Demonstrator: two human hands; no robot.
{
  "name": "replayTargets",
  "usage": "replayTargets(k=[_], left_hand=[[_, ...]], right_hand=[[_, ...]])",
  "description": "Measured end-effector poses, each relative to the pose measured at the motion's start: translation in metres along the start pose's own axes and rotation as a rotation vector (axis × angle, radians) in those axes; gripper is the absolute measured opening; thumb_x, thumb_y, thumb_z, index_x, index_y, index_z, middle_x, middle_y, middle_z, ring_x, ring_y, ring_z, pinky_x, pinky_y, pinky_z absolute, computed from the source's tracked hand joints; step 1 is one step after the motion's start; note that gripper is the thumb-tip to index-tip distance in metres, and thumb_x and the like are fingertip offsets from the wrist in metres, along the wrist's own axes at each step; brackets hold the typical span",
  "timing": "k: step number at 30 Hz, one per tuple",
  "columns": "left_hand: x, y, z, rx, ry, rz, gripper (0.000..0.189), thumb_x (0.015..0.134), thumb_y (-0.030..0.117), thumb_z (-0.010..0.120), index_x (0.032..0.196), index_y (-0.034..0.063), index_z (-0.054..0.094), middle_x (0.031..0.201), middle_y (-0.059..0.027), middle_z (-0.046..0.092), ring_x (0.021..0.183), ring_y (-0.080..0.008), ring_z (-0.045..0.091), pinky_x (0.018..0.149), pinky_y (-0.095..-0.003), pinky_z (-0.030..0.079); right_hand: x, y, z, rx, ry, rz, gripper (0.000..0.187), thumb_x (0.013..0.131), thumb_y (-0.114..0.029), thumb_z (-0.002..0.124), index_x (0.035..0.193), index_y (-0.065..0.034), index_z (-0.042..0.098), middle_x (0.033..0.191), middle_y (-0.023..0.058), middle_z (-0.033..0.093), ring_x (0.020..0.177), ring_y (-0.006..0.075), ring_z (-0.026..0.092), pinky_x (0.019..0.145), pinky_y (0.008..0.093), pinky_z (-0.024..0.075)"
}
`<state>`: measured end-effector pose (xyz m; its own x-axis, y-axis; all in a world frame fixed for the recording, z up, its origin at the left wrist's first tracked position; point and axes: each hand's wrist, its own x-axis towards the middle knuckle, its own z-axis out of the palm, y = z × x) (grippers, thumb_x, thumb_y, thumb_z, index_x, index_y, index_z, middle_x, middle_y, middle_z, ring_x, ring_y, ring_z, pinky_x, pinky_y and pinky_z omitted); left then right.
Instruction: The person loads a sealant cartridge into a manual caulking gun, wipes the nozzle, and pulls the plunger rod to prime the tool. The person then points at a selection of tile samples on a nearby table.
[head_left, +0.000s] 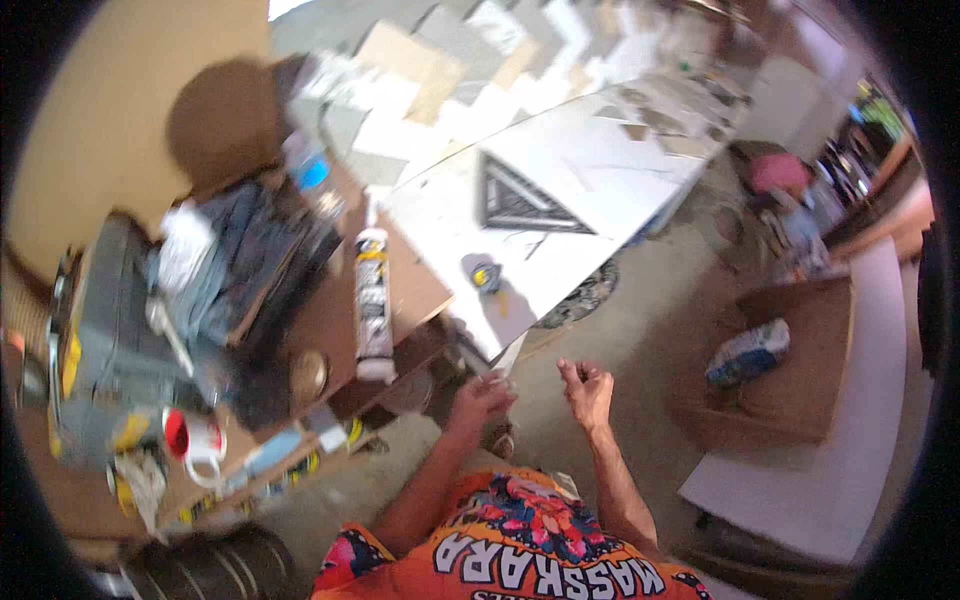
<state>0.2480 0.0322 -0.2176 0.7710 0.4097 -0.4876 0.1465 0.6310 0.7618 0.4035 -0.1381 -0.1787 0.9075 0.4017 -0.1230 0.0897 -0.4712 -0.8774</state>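
Note:
My left hand (484, 397) is near the front corner of a white panel (442, 225); its fingers are bent, and blur hides whether something thin is in them. To its right, over the floor, my right hand (589, 391) has its fingers curled and thumb raised, and I cannot make out anything in it. On the panel lie a dark triangular square (491, 214) and a tape measure (487, 277) with yellow on it. A sealant cartridge (373, 311) with a nozzle lies left of the panel, on a brown wooden surface (420, 289).
A red and white mug (206, 441), dark cloth (247, 247), a plastic bottle (311, 176) and a grey-and-yellow case (112, 300) crowd the left. Tile-like pieces (409, 64) spread behind the panel. To the right, a cardboard box (810, 375) bears a plastic packet (750, 351).

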Motion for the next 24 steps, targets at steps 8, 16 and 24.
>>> replayTargets(k=[8,16,24], left_hand=[[-0.042,0.049,-0.076,-0.838,-0.002,0.211,0.052,0.1,0.035,0.061,0.137,-0.0016,0.061,0.132,-0.0179,0.069,0.122,-0.034,0.066,0.112,-0.0502,0.049],[-0.035,0.091,-0.038,-1.047,-0.541,0.467,0.076,0.093,0.049,0.064,0.15,0.0005,0.051,0.148,-0.0172,0.06,0.132,-0.0357,0.059,0.118,-0.0555,0.038],[-0.019,0.099,-0.022,-1.18,-0.647,0.446,0.063,0.094,0.048,0.067,0.139,0.004,0.057,0.127,-0.0124,0.068,0.118,-0.0285,0.064,0.112,-0.0553,0.04]], right_hand=[[0.009,-0.135,0.022,-0.102,-0.434,-0.861,0.035,0.086,-0.008,0.083,0.119,-0.0031,0.075,0.104,0.0137,0.077,0.09,0.0259,0.073,0.082,0.0369,0.0566],[0.013,-0.153,0.045,0.123,-0.485,-0.929,0.011,0.09,-0.013,0.082,0.092,-0.0056,0.075,0.079,0.0136,0.073,0.07,0.03,0.071,0.063,0.0392,0.0555],[0.063,0.1,-0.006,-0.653,-0.269,-0.373,0.037,0.097,-0.038,0.072,0.092,-0.0017,0.075,0.072,0.0131,0.073,0.066,0.0304,0.072,0.067,0.0442,0.0563]])
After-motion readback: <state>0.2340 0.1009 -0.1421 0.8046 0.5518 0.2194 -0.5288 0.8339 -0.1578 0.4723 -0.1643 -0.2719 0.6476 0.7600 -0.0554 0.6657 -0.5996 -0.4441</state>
